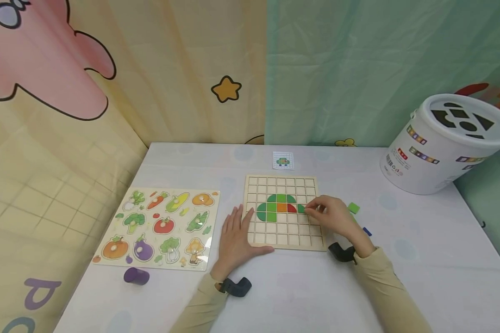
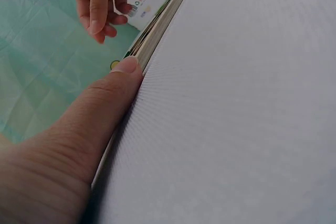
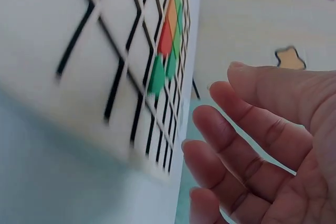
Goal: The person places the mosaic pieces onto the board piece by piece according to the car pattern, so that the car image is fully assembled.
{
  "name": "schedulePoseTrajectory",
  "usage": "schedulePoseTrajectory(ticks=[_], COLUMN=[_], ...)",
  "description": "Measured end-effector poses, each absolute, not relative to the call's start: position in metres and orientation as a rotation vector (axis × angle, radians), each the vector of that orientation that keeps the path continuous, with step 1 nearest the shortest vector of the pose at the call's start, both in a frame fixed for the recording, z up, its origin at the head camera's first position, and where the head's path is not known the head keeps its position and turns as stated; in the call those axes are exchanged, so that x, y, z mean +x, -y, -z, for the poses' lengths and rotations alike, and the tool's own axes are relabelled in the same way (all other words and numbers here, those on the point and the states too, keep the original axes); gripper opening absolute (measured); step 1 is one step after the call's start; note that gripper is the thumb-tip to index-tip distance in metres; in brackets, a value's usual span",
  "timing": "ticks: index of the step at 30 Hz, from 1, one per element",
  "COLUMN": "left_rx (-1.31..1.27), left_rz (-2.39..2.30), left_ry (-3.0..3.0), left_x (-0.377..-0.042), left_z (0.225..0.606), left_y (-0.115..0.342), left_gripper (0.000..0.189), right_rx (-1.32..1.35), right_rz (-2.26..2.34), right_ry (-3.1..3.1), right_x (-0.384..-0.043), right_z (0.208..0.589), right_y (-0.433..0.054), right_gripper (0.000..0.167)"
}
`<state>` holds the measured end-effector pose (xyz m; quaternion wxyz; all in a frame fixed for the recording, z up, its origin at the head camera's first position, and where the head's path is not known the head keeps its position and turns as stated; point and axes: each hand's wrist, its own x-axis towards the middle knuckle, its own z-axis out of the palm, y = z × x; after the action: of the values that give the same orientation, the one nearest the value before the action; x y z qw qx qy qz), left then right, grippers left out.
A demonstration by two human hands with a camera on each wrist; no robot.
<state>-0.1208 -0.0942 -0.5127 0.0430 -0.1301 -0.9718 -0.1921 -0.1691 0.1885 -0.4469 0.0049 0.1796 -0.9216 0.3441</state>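
Observation:
A wooden grid board (image 1: 283,238) lies in front of me. On it, green, orange and red tiles (image 1: 281,207) form a rounded shape. My left hand (image 1: 236,238) rests at the board's near left corner with fingers spread, its thumb (image 2: 113,87) along the near edge. My right hand (image 1: 331,215) hovers over the right side, close beside a dark green rounded tile (image 1: 301,208). In the right wrist view its fingers (image 3: 215,124) are loosely bent, thumb near the index finger, nothing between them; that green tile (image 3: 157,76) sits on the grid.
A small pattern card (image 1: 283,161) lies behind the board. To the left are a vegetable puzzle board (image 1: 177,245) and a purple cylinder (image 1: 136,276). Beyond my right hand lie a green square tile (image 1: 353,208) and a blue piece (image 1: 367,231). A white bucket (image 1: 425,152) stands back right.

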Motion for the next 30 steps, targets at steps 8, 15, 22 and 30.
schedulePoseTrajectory(ticks=[8,15,22,30], left_rx=[-0.397,-0.397,-0.399,-0.397], left_rz=[0.606,0.600,0.606,0.595], left_ry=[2.963,2.966,2.963,2.939], left_x=[-0.121,-0.121,-0.120,-0.119], left_z=[0.512,0.512,0.511,0.512], left_y=[0.096,0.096,0.095,0.093], left_gripper=[0.118,0.118,0.118,0.117], right_rx=[0.317,0.137,0.088,0.073], right_rz=[-1.006,-0.929,-0.927,-0.892], right_ry=[2.924,3.010,3.037,3.023], right_x=[-0.163,-0.160,-0.160,-0.161], right_z=[0.444,0.445,0.452,0.457], right_y=[-0.234,-0.261,-0.276,-0.279], right_gripper=[0.017,0.032,0.037,0.033])
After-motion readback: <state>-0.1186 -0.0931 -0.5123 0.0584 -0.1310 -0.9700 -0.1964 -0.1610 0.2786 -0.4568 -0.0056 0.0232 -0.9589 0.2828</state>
